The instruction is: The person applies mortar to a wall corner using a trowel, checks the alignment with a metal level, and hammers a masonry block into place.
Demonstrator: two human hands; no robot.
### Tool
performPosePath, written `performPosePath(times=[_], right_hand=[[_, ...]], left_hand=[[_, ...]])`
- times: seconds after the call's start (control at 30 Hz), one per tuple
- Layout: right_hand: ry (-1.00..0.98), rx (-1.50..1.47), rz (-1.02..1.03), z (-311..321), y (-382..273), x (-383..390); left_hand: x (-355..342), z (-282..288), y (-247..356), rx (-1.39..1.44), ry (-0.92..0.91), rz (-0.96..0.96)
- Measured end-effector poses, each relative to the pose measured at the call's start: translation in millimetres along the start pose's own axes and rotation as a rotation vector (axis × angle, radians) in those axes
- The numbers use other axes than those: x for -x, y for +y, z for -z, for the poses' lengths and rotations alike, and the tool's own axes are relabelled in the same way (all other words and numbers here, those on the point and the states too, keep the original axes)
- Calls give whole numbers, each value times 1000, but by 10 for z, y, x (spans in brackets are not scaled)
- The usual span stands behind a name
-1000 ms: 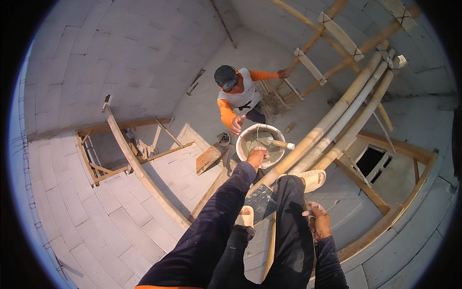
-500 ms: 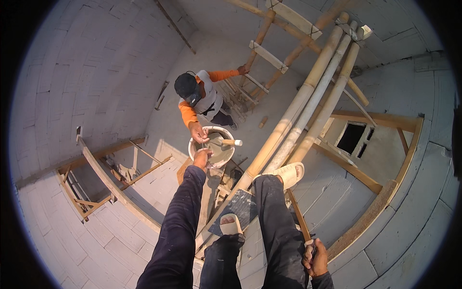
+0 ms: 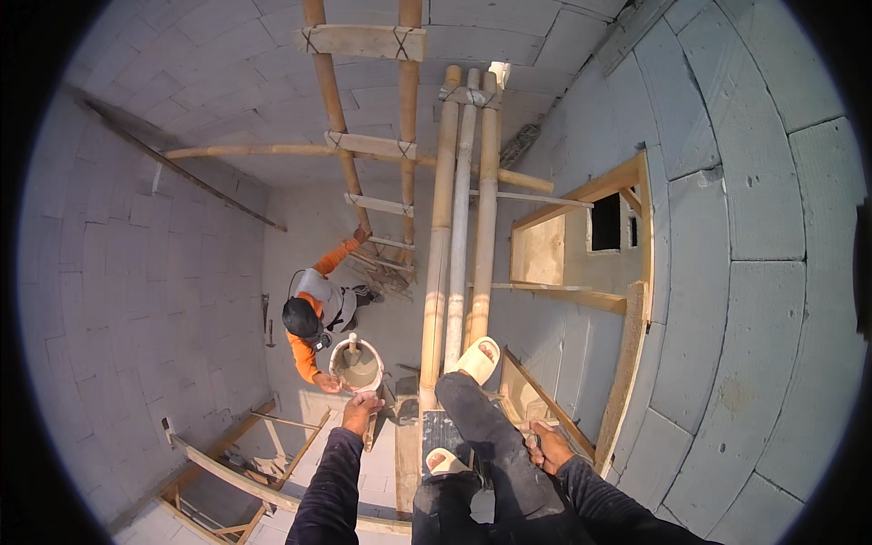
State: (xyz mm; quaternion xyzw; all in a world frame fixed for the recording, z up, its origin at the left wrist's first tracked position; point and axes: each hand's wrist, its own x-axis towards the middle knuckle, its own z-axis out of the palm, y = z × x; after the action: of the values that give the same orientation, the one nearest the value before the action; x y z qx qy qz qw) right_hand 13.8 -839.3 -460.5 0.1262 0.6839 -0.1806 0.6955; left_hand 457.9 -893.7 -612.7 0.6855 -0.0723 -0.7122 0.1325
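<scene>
While the left hand [image 3: 361, 411] curls beside the near rim of the bucket [image 3: 357, 363], whether it pinches the handle I cannot tell. At the bucket's eight o'clock is a co-worker's hand [image 3: 329, 383]; a pale-handled tool [image 3: 352, 345] stands inside. Bamboo poles [image 3: 460, 236] block one o'clock, a ladder [image 3: 371, 143] twelve. The right hand [image 3: 548, 447] is curled, its grip unclear, a wooden frame [image 3: 644, 218] at its one o'clock.
</scene>
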Motion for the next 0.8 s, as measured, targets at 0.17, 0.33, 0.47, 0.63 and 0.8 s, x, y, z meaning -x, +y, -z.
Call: performPosePath(times=[0.17,0.33,0.47,0.63,0.8], right_hand=[[52,238,119,288,-346,670],[224,589,292,1108,-30,1031],[481,638,232,1697,72,1064],[395,194,279,1101,-825,2298],[368,-9,607,954,-1379,2663]], left_hand=[[1049,-139,507,-355,2,-158],[1949,-109,1259,-281,66,-167],[2184,-67,1759,-290,104,-194],[2367,-283,2255,-251,84,-247],[2232,-926,3226,-224,24,-313]])
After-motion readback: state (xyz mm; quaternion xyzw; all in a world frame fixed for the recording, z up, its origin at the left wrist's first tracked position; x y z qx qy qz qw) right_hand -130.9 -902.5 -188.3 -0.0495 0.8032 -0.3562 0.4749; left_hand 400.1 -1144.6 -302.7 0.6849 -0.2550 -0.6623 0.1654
